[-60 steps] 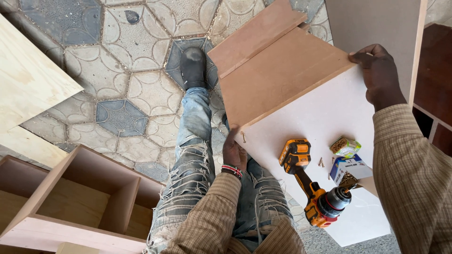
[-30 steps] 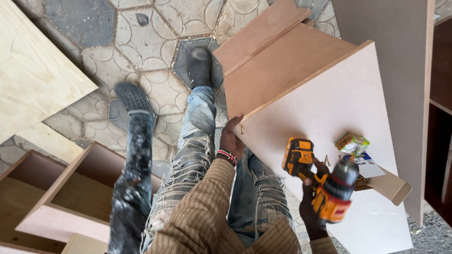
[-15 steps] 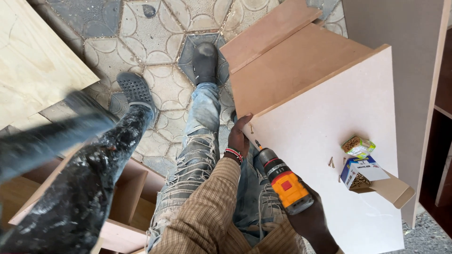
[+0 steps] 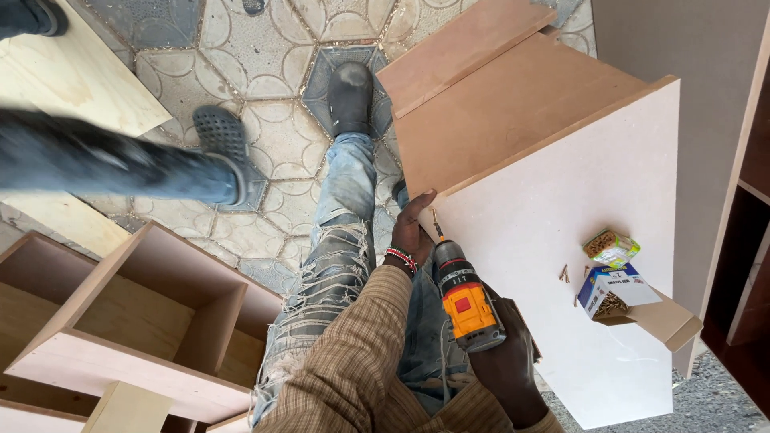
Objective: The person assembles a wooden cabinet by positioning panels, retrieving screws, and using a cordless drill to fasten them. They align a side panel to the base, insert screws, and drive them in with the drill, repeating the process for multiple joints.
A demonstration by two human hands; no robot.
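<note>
Right hand [image 4: 505,365] gripping yellow drill [image 4: 465,301], bit aimed toward eleven o'clock at white panel [image 4: 561,224] edge; left hand [image 4: 411,232] clasping that edge.

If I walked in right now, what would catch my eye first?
Most likely the yellow and black cordless drill at centre, held by the right hand with its bit against the corner of a big white board. The left hand steadies that corner. On the board's right side sit small screw boxes with loose screws beside them.
</note>
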